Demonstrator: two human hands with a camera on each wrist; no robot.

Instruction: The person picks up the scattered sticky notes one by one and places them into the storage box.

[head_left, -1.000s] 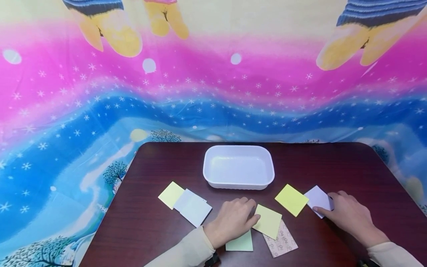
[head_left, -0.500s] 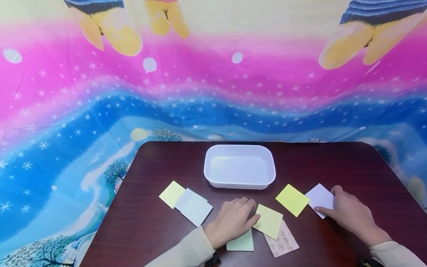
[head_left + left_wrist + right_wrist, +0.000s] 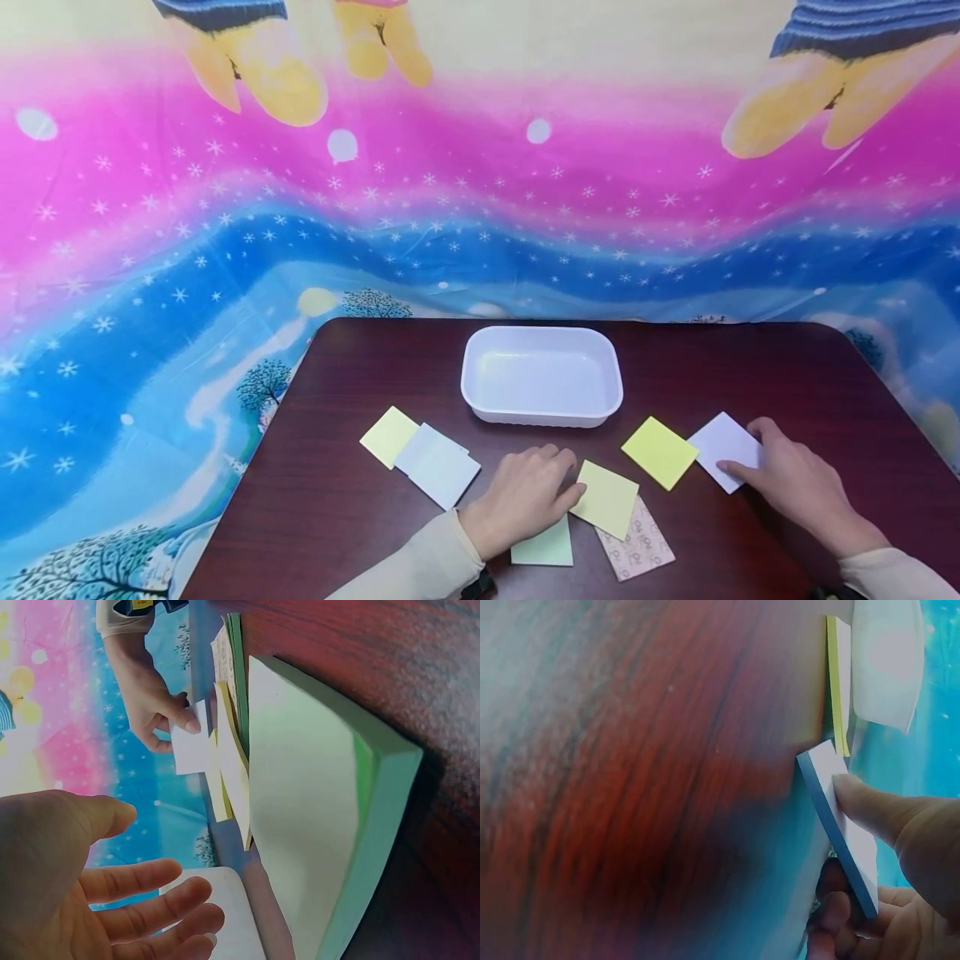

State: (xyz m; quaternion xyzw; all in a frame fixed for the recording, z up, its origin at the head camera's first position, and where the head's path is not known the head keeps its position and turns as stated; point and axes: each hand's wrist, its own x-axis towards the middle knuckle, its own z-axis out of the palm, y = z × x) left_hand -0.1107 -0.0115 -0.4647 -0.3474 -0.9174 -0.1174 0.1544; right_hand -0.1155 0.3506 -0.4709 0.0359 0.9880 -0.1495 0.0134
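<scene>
My right hand (image 3: 798, 487) pinches a pale lavender sticky note pad (image 3: 723, 450). In the right wrist view, the thumb lies on the top face of this pad (image 3: 844, 810), while curled fingers are at its underside. My left hand (image 3: 523, 498) holds nothing; its fingers are loosely bent in the left wrist view. Partly beneath it in the head view is a light green sticky note pad (image 3: 543, 546). Just right of the left thumb sits a pale yellow pad (image 3: 609, 500), overlapping a pink patterned pad (image 3: 641, 546).
A white plastic tray (image 3: 542, 417) stands at the back middle of the dark wooden table (image 3: 322, 517). A bright yellow pad (image 3: 660, 452) lies beside the lavender one. To the left, a pale blue-white pad (image 3: 438, 467) overlaps another yellow pad (image 3: 386, 435).
The right hand has shifted slightly rightward, and its thumb has slid a little across the lavender pad. The left hand stays in place; the view has drifted slightly.
</scene>
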